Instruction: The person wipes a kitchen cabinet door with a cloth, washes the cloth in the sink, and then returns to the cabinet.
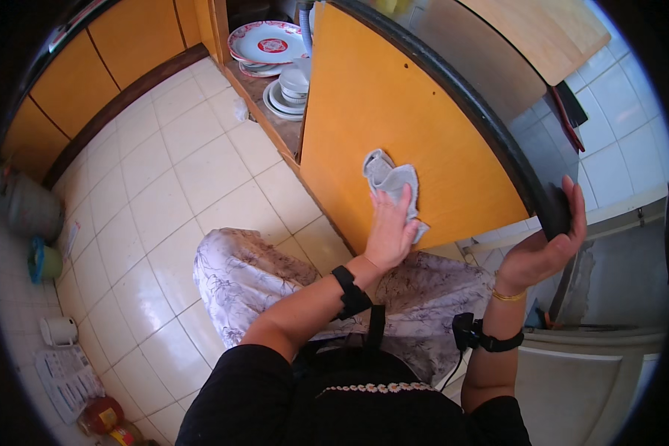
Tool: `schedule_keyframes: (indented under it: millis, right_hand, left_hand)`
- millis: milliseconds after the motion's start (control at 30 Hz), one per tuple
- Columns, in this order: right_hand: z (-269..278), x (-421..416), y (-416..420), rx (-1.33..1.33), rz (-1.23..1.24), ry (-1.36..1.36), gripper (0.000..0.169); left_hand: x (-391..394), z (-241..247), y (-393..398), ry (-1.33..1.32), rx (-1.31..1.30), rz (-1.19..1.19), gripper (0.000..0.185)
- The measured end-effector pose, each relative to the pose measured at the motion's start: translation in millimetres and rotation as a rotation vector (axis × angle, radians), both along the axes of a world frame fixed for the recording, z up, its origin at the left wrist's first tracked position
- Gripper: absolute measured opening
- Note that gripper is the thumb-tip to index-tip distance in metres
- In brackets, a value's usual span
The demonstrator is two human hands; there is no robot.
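Observation:
My left hand (390,231) presses a crumpled grey cloth (400,181) against the orange-yellow cabinet panel (451,161), low on its face, with the fingers spread over the cloth. At the right, my right hand (546,251) rests with its palm and fingers around the end of the black countertop edge (513,145). It holds no loose object. To the left of the panel, an open cabinet compartment holds a plate with a red pattern (270,44), lying on other plates, and stacked white bowls (290,97).
Pale floor tiles (161,184) spread to the left. A gas cylinder (33,206), a green container (47,262) and a white mug (59,331) stand along the far left. A grey hose (305,30) runs down inside the compartment. A wooden board (552,33) is at the upper right.

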State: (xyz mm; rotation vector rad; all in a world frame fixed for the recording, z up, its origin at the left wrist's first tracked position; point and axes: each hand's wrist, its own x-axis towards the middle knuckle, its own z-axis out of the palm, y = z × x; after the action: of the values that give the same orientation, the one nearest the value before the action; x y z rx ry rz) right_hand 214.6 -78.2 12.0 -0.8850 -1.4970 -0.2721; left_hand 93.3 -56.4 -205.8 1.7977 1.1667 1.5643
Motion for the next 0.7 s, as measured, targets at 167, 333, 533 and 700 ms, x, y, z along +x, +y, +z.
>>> schedule_keyframes:
  millis: [167, 333, 533, 700]
  right_hand:
    - [0, -1, 1, 0.000, -0.010, -0.019, 0.060]
    - [0, -2, 1, 0.000, -0.029, -0.032, 0.060]
    - [1, -1, 0, -0.003, -0.019, -0.051, 0.058]
    - [2, -1, 0, -0.020, -0.018, -0.049, 0.058]
  left_hand:
    - [0, 3, 0, -0.116, -0.020, 0.097, 0.072]
    - [17, 20, -24, 0.026, 0.068, -0.007, 0.076]
    - [4, -32, -10, 0.087, 0.020, 0.000, 0.075]
    - [-4, -74, 4, -0.116, -0.243, 0.098, 0.069]
